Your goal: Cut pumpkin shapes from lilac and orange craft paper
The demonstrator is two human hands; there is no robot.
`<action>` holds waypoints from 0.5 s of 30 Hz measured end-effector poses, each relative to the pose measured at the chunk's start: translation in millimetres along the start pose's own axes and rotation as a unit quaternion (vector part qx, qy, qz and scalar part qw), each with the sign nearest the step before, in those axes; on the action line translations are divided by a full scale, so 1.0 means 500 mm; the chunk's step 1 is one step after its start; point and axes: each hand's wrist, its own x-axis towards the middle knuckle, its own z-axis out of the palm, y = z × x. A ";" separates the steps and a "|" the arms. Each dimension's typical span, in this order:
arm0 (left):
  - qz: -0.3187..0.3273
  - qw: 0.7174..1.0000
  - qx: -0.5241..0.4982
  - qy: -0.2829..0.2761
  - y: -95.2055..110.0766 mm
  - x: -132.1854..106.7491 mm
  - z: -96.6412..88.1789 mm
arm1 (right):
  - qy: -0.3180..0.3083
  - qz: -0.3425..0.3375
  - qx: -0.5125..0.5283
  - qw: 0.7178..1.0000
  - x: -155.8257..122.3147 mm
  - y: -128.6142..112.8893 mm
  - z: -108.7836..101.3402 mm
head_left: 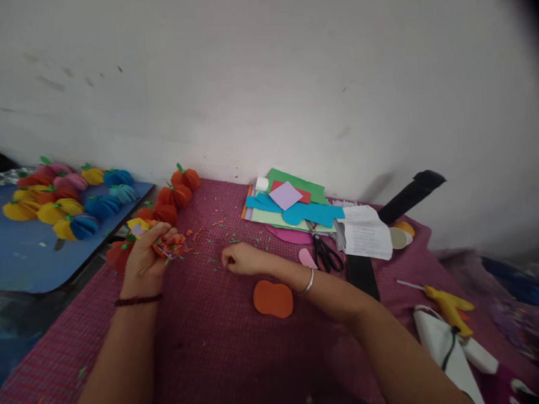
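My left hand (152, 247) is closed round a bunch of small orange and green paper scraps (169, 246), held above the left part of the table. Over the cloth, at the middle, my right hand (243, 259) has its fingers curled together; whatever may be in them is hidden. Green scraps (235, 239) lie scattered just beyond it. Below the right wrist lies an orange paper shape (273, 299) with a wavy outline. Orange paper pumpkins (175, 196) with green leaves stand behind my left hand.
More colourful paper pumpkins (64, 210) sit on a blue table (24, 263) at left. Coloured paper sheets (313, 215), black scissors (325, 253) and a written page (366, 233) lie toward the wall. A yellow glue gun (449, 307) rests at right.
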 end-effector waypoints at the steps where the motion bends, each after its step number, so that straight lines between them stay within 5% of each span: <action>1: -0.003 1.000 0.001 -0.008 0.002 0.000 -0.001 | 0.019 0.019 0.005 1.000 0.021 0.008 -0.010; 7: -0.017 1.000 0.002 -0.023 0.004 -0.009 0.009 | 0.110 0.121 -0.027 0.986 0.152 0.075 -0.064; 15: -0.016 1.000 -0.002 -0.027 -0.005 -0.010 0.016 | 0.028 0.110 -0.073 0.991 0.219 0.108 -0.080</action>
